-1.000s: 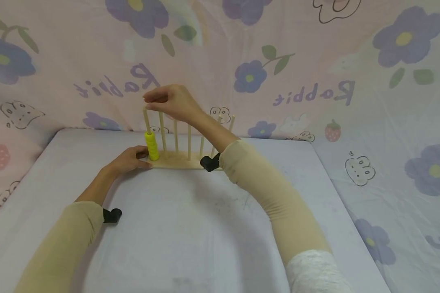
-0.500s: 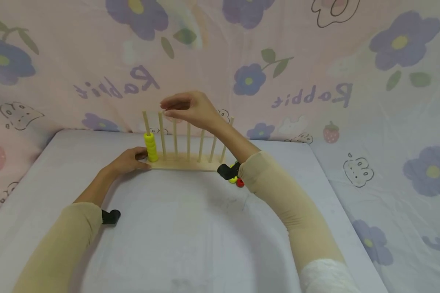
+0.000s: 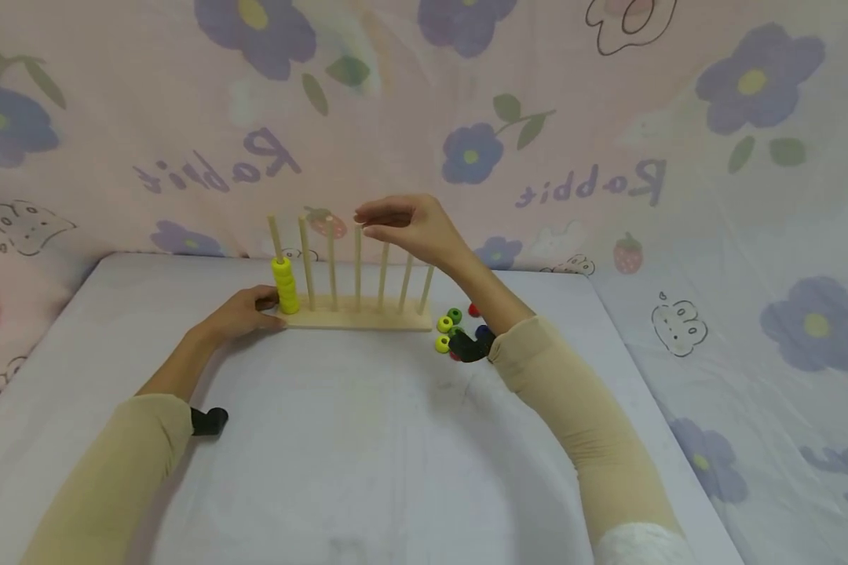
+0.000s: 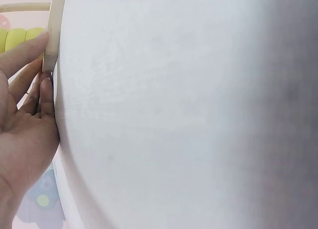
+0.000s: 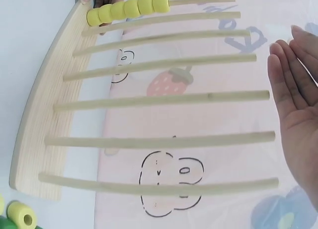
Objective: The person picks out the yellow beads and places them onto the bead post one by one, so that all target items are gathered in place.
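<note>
A wooden peg rack (image 3: 367, 318) with several upright rods stands at the back of the table. Yellow beads (image 3: 285, 286) are stacked on its leftmost rod, whose top part is bare; the other rods carry none. My left hand (image 3: 242, 311) holds the rack's left end, thumb and fingers at the base (image 4: 52, 45) beside the stack, as the left wrist view also shows. Above the middle rods hovers my right hand (image 3: 418, 227). Its fingers are loosely extended with nothing between them, just off the rod tips in the right wrist view.
Loose yellow (image 3: 444, 324), green (image 3: 455, 315), red (image 3: 474, 309) and blue beads (image 3: 482, 333) lie right of the rack, partly hidden by the right wrist's black camera mount (image 3: 469, 347). A printed cloth (image 3: 367, 118) hangs behind the white table (image 3: 339, 439).
My right hand has moved right and slightly down, from the leftmost rod's top to over the middle rods, uncovering the loose beads. My left hand stays at the rack's end.
</note>
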